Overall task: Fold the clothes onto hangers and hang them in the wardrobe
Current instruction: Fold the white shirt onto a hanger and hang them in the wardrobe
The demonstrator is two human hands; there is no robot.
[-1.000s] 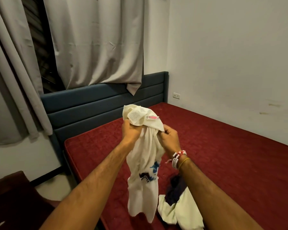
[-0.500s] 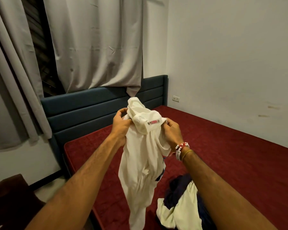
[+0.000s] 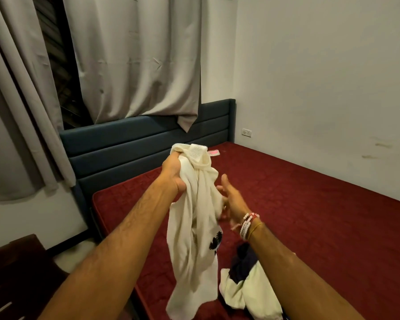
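Cream cotton shirt with a dark print (image 3: 194,227) hangs bunched over the red mattress (image 3: 310,215), its collar end clenched in the left hand (image 3: 174,174) so the length drops free, while the right hand (image 3: 232,199), fingers (image 3: 224,185) loosely spread, touches the folds, likely seeking an opening.

Mattress (image 3: 310,215): dark red, quilted, against the right wall.
Headboard (image 3: 129,144): dark blue, padded.
Curtains (image 3: 136,61): grey, hanging over the headboard.
Socket (image 3: 246,132): white, low on the wall.

the cream shirt (image 3: 192,239) hides fingers of the left hand (image 3: 172,172); right of the shirt, the right hand (image 3: 231,199) is blurred; the label (image 3: 195,152) print is unreadable.
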